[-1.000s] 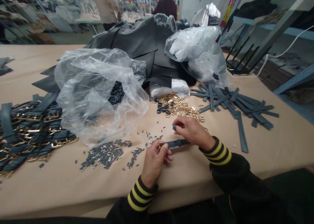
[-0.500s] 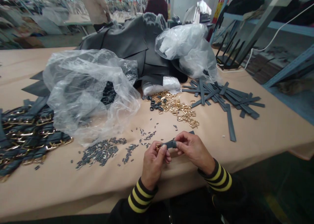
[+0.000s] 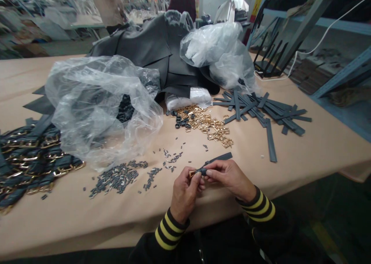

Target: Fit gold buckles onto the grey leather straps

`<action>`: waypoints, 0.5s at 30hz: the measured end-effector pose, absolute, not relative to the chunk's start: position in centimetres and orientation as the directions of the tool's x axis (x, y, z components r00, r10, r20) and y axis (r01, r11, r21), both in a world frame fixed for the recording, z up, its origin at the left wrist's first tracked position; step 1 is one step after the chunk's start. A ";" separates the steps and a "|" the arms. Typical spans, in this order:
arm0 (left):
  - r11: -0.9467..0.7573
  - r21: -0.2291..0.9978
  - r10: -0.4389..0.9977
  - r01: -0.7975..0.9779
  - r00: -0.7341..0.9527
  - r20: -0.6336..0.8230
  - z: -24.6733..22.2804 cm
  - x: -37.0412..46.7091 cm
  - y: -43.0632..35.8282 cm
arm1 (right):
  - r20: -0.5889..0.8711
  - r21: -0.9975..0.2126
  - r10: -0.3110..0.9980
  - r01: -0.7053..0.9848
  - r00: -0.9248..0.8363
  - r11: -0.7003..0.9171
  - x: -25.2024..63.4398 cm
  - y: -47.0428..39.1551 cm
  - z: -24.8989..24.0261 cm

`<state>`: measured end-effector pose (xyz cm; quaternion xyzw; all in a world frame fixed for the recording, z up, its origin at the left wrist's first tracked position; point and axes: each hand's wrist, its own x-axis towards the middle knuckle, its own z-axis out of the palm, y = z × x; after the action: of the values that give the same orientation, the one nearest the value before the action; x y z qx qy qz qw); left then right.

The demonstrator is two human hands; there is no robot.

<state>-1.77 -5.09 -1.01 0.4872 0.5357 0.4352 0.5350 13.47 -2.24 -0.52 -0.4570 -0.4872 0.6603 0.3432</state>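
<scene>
I see my left hand (image 3: pixel 185 192) and right hand (image 3: pixel 228 177) pinching a dark strap (image 3: pixel 216 159) with a gold buckle (image 3: pixel 191 173) at its left end, just above the near edge of the table (image 3: pixel 304 148). Loose gold buckles (image 3: pixel 210 127) lie beyond them toward the middle, small dark loops (image 3: pixel 118 177) to their left, and cut straps (image 3: pixel 261 109) toward the right edge.

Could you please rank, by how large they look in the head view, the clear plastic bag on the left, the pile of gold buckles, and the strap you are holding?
1. Clear plastic bag
2. Pile of gold buckles
3. Strap, partly hidden by both hands
</scene>
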 end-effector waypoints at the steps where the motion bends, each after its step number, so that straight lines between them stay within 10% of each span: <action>1: 0.149 0.987 0.987 0.056 0.048 -0.151 -1.1 -1.7 -5.2 | -0.266 -0.959 0.902 -0.002 -0.342 -0.283 13.4 -2.3 -0.5; 10: 0.071 0.955 0.995 0.287 0.042 -0.086 -1.5 -1.5 -5.9 | -0.219 -0.967 0.894 -0.037 -0.390 -0.253 12.5 -2.7 -0.2; 15: 0.146 0.980 0.968 0.132 0.187 -0.169 -1.4 -2.1 -5.5 | -0.228 -0.973 0.893 0.063 -0.388 -0.221 12.7 -2.7 0.2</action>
<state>-2.07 -5.51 -1.42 0.5342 0.5148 0.3764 0.5549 12.68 -2.71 0.20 -0.4482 -0.5332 0.6402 0.3240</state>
